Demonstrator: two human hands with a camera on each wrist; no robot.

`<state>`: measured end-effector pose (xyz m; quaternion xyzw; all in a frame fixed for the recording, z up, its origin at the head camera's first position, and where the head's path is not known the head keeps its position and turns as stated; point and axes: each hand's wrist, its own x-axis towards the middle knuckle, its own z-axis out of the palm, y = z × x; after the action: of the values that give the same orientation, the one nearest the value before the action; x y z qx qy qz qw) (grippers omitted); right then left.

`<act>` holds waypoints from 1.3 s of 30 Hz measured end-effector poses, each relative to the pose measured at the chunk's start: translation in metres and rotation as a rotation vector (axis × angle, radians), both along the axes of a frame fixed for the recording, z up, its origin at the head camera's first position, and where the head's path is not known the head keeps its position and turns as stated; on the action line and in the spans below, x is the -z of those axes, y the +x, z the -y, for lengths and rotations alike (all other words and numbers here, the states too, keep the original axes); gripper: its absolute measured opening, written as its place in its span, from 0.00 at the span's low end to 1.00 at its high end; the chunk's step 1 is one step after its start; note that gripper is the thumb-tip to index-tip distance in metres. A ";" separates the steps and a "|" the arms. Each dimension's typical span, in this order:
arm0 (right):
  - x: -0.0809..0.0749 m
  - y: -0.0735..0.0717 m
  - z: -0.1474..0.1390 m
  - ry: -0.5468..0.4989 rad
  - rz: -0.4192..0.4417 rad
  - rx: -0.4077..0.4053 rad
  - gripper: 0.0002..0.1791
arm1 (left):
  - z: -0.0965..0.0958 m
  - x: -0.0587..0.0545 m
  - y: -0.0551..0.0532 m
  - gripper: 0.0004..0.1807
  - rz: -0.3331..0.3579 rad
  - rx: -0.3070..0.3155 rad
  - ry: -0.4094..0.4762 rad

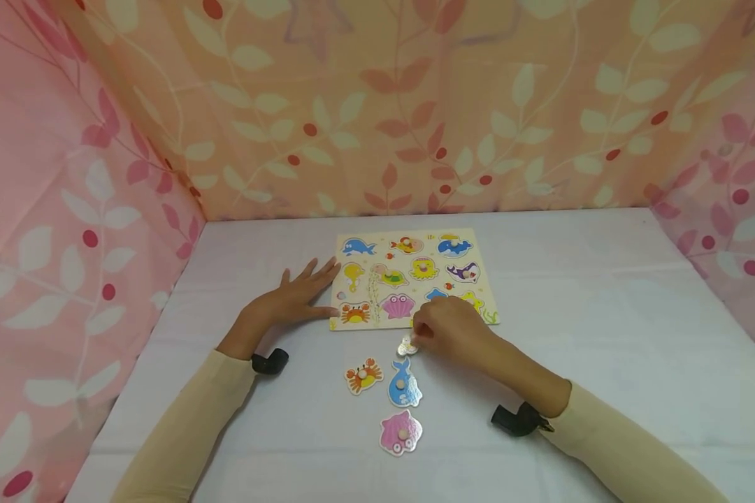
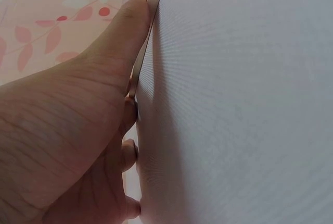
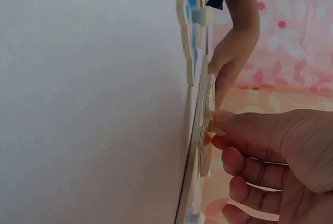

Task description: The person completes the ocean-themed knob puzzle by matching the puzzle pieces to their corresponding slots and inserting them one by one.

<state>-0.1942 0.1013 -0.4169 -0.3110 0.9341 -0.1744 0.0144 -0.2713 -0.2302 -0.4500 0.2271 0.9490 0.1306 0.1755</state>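
Note:
A wooden puzzle board (image 1: 377, 286) printed with sea animals lies on the table. My left hand (image 1: 298, 293) spreads its fingers along the board's left side. In the left wrist view, the thumb (image 2: 117, 36) rests against the board's edge (image 2: 148, 31). At the near edge, my right hand (image 1: 456, 332) pinches a small puzzle piece (image 1: 406, 346), its picture mostly lost in glare. The right wrist view shows that piece (image 3: 205, 130) edge-on, with thumb and forefinger at its knob. My right hand hides part of the board's lower right.
Nearer to me lie a crab piece (image 1: 363, 377), a blue whale-like piece (image 1: 405, 384) and a pink shell piece (image 1: 400, 433), each with a knob. White cloth (image 1: 572, 300) covers the table. Patterned curtains (image 1: 415, 105) enclose the back and sides.

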 end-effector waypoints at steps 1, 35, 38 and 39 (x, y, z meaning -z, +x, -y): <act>0.001 -0.001 -0.001 -0.012 -0.005 -0.007 0.06 | 0.000 0.000 0.000 0.56 -0.002 0.000 -0.002; -0.021 -0.011 -0.009 -0.073 0.000 -0.113 0.06 | 0.003 -0.001 0.000 0.57 0.005 0.002 0.027; -0.023 -0.016 -0.008 -0.080 -0.015 -0.122 0.07 | 0.002 -0.001 0.000 0.57 0.012 -0.006 0.018; -0.025 -0.018 -0.008 -0.084 -0.019 -0.126 0.07 | 0.001 -0.001 0.000 0.57 0.014 -0.011 0.019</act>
<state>-0.2124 0.1089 -0.3922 -0.3713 0.9046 -0.2092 0.0037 -0.2709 -0.2316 -0.4485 0.2228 0.9476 0.1423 0.1791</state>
